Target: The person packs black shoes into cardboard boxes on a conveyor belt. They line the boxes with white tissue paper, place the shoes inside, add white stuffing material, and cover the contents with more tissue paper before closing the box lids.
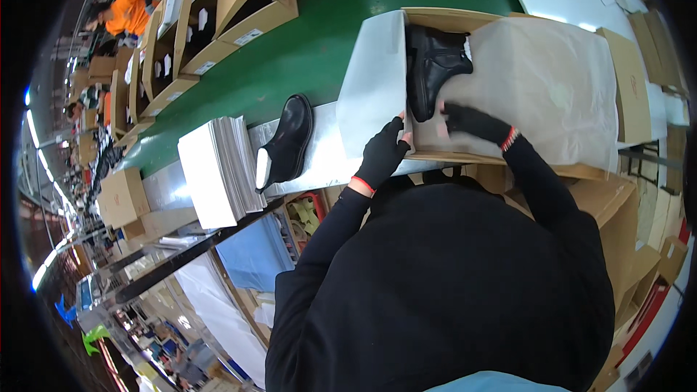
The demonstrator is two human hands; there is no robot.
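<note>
A black ankle boot [433, 65] lies on its side in the left part of an open cardboard shoebox [508, 162]. White wrapping paper [374, 83] hangs over the box's left side, and more thin paper [544, 80] covers its right part. My left hand [383, 154], in a black fingerless glove, is closed on the paper at the box's near left corner. My right hand [475, 125], also gloved and slightly blurred, is inside the box beside the boot's toe; its grip is unclear. The other black boot [290, 141] rests on the bench to the left.
A stack of white paper [221, 170] stands left of the loose boot. Open boxes [218, 51] line the far side of the green bench top [334, 0]. A closed box [122, 197] sits at the far left. A person in orange [129, 9] is in the background.
</note>
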